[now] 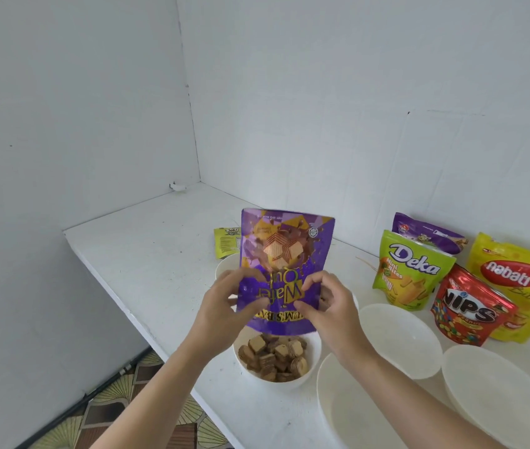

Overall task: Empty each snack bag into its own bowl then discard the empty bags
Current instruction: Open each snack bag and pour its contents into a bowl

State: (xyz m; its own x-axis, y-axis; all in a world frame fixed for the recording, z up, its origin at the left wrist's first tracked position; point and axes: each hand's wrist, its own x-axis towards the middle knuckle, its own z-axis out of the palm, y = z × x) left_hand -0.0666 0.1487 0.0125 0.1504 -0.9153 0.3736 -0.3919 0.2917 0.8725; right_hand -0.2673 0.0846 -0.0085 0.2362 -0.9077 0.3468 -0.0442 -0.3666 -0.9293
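White counter [147, 254], left hand [224, 303] and right hand [325, 303] pinching glossy purple pouch [286, 247] (inverted), wafer-filled bowl [270, 382]

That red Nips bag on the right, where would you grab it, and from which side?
Probably pinch the flat sealed top edge of the red Nips bag, coming from above and the front: it stands upright with the yellow Nabati bag right behind and the green Deka bag close beside it.
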